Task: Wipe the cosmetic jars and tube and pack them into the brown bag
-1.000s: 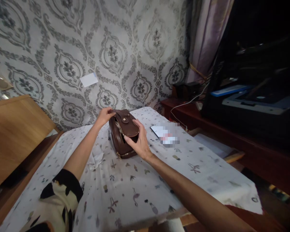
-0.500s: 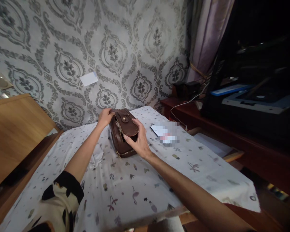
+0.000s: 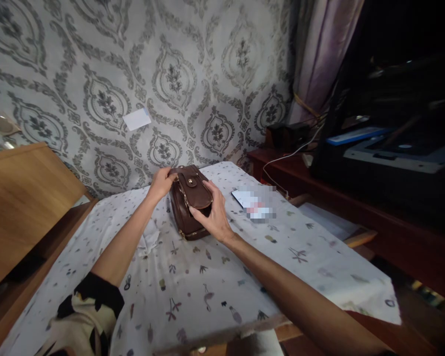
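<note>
A brown leather bag (image 3: 197, 194) lies on the cloth-covered table, its front with a flap and a round metal clasp facing up. Zips with gold-coloured teeth run along its pocket and lower edge. My left hand (image 3: 161, 185) is closed at the bag's far left corner, fingers pinched by the end of the pocket zip; the exact part between them is hidden. Around the near right part of the front pocket, my right hand (image 3: 215, 215) grips the bag, thumb on the near side and fingers over the right edge. A dark gap shows beside that thumb.
A lit phone (image 3: 250, 202), partly blurred out, lies right of the bag. Crumpled white cloth or tissue (image 3: 148, 240) is at the left. A wooden panel (image 3: 33, 207) stands far left; a white cable (image 3: 270, 165) trails from the dark red stand (image 3: 257, 160).
My left fingers have shifted slightly right and toward me along the pocket edge. The gap on the pocket's left side looks narrower. My right hand keeps its grip.
</note>
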Tool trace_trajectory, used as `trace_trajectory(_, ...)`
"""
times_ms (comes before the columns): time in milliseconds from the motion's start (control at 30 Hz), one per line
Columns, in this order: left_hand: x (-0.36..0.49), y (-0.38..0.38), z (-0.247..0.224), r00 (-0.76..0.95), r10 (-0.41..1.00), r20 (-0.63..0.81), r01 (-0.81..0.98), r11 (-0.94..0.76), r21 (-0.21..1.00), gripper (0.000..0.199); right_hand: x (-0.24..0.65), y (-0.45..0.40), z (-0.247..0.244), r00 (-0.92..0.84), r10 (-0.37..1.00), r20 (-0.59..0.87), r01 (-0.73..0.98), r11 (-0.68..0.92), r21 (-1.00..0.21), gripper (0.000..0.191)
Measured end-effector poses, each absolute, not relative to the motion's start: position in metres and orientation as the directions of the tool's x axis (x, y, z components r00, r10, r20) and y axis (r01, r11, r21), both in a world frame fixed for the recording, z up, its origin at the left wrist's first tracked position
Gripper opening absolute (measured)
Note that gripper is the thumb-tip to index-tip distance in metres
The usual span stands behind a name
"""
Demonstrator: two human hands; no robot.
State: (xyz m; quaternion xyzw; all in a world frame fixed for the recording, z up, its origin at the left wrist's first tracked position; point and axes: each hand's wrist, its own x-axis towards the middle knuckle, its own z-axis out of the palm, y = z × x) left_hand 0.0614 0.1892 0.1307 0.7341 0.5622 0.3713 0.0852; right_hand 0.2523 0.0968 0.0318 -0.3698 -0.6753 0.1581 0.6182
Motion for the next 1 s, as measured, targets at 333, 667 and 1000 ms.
trace_trajectory(333,0.071,0.188,0.133,0.090,0.892,0.442,0.660,-0.386,0.644,0.024,0.252,0.098,0.031,0.038,0.704,0.709,0.295,0.670,-0.681,0.076)
trace_trajectory(667,0.104,0.187,0.144,0.272,0.886,0.376,0.719,-0.447,0.532,0.027,0.258,0.097,0.025,-0.014,0.674,0.739,0.401,0.681,-0.613,0.083)
trace_trajectory(1000,0.112,0.195,0.135,0.177,0.888,0.425,0.621,-0.436,0.652,0.019,0.259,0.099,0.009,0.061,0.630,0.774,0.412,0.690,-0.595,0.058)
